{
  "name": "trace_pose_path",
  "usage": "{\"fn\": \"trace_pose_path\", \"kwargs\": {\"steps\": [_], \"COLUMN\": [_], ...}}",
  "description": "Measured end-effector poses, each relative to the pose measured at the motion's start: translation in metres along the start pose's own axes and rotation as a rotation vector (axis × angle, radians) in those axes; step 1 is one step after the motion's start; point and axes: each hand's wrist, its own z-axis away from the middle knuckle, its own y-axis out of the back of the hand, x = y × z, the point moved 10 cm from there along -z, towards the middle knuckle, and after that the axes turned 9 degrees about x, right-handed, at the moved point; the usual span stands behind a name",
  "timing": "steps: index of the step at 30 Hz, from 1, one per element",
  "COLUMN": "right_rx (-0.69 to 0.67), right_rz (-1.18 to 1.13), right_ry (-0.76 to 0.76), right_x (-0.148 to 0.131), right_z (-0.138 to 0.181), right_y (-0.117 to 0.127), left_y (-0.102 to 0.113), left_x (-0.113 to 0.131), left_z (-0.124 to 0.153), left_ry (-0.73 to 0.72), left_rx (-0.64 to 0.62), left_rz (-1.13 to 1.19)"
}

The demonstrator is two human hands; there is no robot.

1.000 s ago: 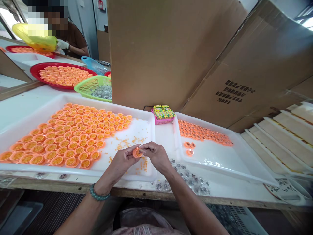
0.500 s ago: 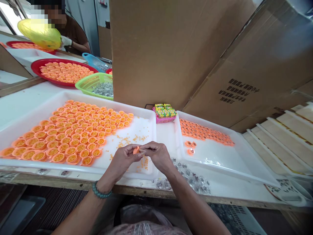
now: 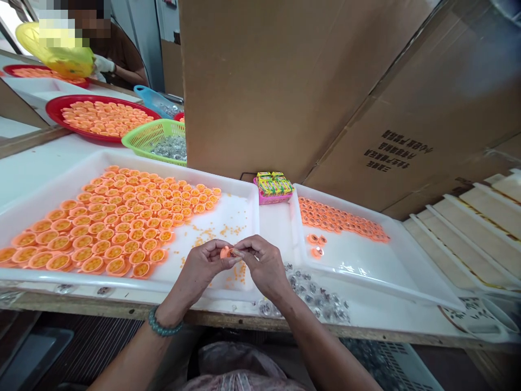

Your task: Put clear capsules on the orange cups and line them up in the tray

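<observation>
My left hand (image 3: 203, 267) and my right hand (image 3: 264, 264) meet above the near edge of a big white tray (image 3: 240, 184), both pinching one small orange cup (image 3: 226, 252). The tray holds several rows of orange cups (image 3: 122, 222) filled with yellow beads, plus loose yellow beads (image 3: 222, 233) scattered on its right part. A second white tray (image 3: 366, 260) to the right holds rows of closed orange cups (image 3: 340, 221). Small clear lids (image 3: 315, 298) lie in a heap on the table just right of my right hand.
A pink box of small yellow packets (image 3: 272, 188) sits between the trays. Large cardboard sheets (image 3: 305, 81) stand behind. A green basket (image 3: 157, 142) and a red tray of orange cups (image 3: 97, 117) are at back left, where another person holds a yellow bag (image 3: 57, 51). White slats (image 3: 468, 233) lie at right.
My hands stay together on the orange cup, which has turned slightly between the fingers. The other person's yellow bag has shifted a little.
</observation>
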Motion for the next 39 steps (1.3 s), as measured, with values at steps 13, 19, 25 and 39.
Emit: {"fn": "trace_pose_path", "kwargs": {"steps": [13, 19, 25, 39], "right_rx": [-0.030, 0.073, 0.148, -0.028], "right_rz": [-0.210, 0.112, 0.307, 0.292], "right_ry": [-0.179, 0.222, 0.421, 0.414], "right_x": [0.026, -0.008, -0.019, -0.013], "right_z": [0.007, 0.029, 0.032, 0.024], "right_y": [-0.008, 0.004, -0.005, -0.010], "left_y": [-0.003, -0.001, -0.005, -0.007], "left_x": [0.007, 0.000, 0.002, 0.002], "left_z": [0.004, 0.001, 0.001, 0.001], "left_ry": [-0.037, 0.042, 0.009, -0.002], "left_rx": [-0.012, 0.019, -0.032, -0.076], "left_rz": [-0.131, 0.000, -0.013, -0.006]}}
